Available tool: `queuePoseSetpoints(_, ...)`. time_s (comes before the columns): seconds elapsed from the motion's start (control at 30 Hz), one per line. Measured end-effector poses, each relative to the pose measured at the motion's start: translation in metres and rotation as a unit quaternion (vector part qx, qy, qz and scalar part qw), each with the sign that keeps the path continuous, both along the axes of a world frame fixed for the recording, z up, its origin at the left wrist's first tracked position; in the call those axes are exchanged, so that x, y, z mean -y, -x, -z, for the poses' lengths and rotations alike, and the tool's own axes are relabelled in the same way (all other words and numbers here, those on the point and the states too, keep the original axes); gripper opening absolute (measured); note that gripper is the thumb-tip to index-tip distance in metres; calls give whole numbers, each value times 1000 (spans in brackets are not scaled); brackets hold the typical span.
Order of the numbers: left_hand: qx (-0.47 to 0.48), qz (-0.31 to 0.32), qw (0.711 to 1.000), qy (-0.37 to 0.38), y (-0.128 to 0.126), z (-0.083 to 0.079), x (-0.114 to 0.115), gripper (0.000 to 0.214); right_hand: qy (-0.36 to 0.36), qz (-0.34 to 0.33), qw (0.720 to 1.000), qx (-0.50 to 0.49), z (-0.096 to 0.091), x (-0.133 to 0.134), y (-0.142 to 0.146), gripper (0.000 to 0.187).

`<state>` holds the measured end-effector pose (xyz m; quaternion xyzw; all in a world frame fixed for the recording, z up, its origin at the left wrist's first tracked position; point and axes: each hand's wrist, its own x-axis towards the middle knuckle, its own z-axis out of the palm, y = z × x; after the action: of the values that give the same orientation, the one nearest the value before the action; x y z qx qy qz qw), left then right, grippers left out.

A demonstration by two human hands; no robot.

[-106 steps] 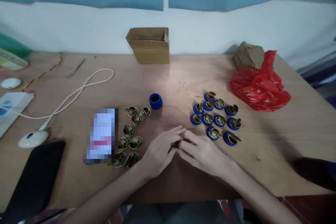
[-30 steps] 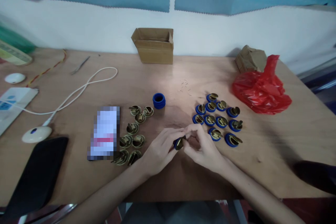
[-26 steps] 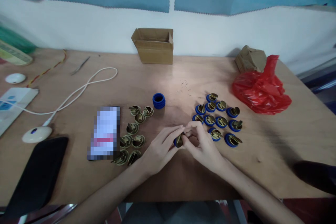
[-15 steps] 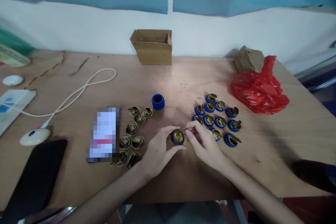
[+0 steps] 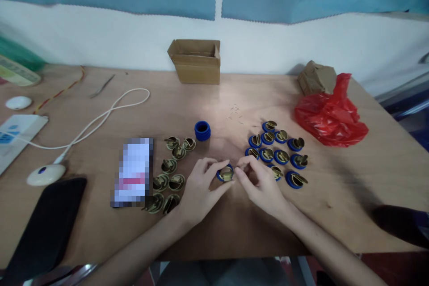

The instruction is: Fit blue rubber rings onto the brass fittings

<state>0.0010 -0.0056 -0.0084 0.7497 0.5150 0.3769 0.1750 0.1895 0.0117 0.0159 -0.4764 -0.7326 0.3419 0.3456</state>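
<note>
Between the thumb and fingers of my left hand (image 5: 203,187) is a round brass piece with a blue ring (image 5: 225,173), its inner side with a crossbar facing up. My right hand (image 5: 259,181) is pinched at the piece's right edge; anything between its fingertips is too small to make out. Left of my hands lie several brass pieces without blue rings (image 5: 168,166). Beyond my right hand sit several brass pieces in blue rings (image 5: 281,156), some with a flap standing up. A stack of blue rings (image 5: 202,131) stands ahead of my left hand.
Thin wire-like bits (image 5: 234,109) lie mid-table. At the back are a cardboard box (image 5: 199,69), a brown paper package (image 5: 317,78) and a red plastic bag (image 5: 331,120). A phone (image 5: 134,172), a black case-like object (image 5: 47,223), a white cable (image 5: 97,125) and tweezers (image 5: 102,86) lie left.
The brass piece in my left hand has turned from its smooth, shiny face to the side with the crossbar. My right fingertips have moved slightly left, closer to its edge.
</note>
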Motion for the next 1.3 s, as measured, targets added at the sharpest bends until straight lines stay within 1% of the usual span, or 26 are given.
queuePoseSetpoints(0.03, -12, 0, 1000, -5, 0, 0, 0, 35, -4, -4, 1000, 5, 1, 0, 0, 5)
queuePoseSetpoints(0.1, -25, 13, 1000, -9, 0, 0, 1, 25, -1, -20, 999, 31, 1, 1, 0, 9)
queuePoseSetpoints(0.2, -39, 39, 998, 8, 1, 2, 2, 10, 40, -56, 995, 68, 2, 1, 0, 13)
queuePoseSetpoints(0.27, -50, 43, 998, 16, 1, 3, 1, 9, 60, -67, 993, 76, 3, 1, 0, 11)
queuePoseSetpoints(0.37, -56, 20, 998, 31, 1, 3, 0, 16, 56, -70, 993, 76, 5, 0, -1, 6)
queuePoseSetpoints(0.43, -30, -5, 998, 61, 1, 2, -1, 22, 49, -66, 994, 77, 5, -1, -1, 5)
queuePoseSetpoints(0.5, 28, -25, 994, 105, 1, 1, -4, 23, 46, -56, 994, 78, 6, -2, -2, 8)
queuePoseSetpoints(0.57, 93, -27, 983, 156, 2, 2, -6, 22, 47, -45, 995, 76, 6, -3, -2, 9)
queuePoseSetpoints(0.63, 141, -15, 970, 199, 3, 4, -9, 23, 48, -45, 995, 69, 6, -3, -2, 7)
queuePoseSetpoints(0.73, 179, -4, 957, 229, 3, 6, -11, 24, 47, -58, 995, 64, 8, -3, -2, 6)
queuePoseSetpoints(0.8, 184, -2, 957, 226, 2, 7, -11, 23, 41, -55, 994, 81, 9, -2, -3, 13)
queuePoseSetpoints(0.87, 159, 5, 966, 206, 1, 6, -10, 23, 32, -48, 993, 108, 11, -2, -3, 20)
queuePoseSetpoints(0.93, 105, 15, 979, 174, 0, 4, -8, 23, 19, -57, 990, 126, 13, -3, -3, 17)
queuePoseSetpoints(1.0, 51, 21, 989, 135, -1, 4, -6, 21, -2, -79, 987, 139, 14, -3, -4, 9)
queuePoseSetpoints(1.03, 31, 23, 992, 116, -2, 5, -5, 19, -15, -87, 985, 149, 14, -4, -4, 10)
queuePoseSetpoints(1.13, -3, 27, 997, 78, -2, 8, -4, 14, -69, -82, 971, 212, 10, -6, -7, 19)
queuePoseSetpoints(1.23, -29, 36, 996, 73, -1, 10, -4, 13, -115, -53, 952, 279, 3, -10, -14, 24)
queuePoseSetpoints(1.3, -49, 46, 995, 71, -1, 10, -3, 13, -124, -43, 943, 306, -2, -12, -19, 24)
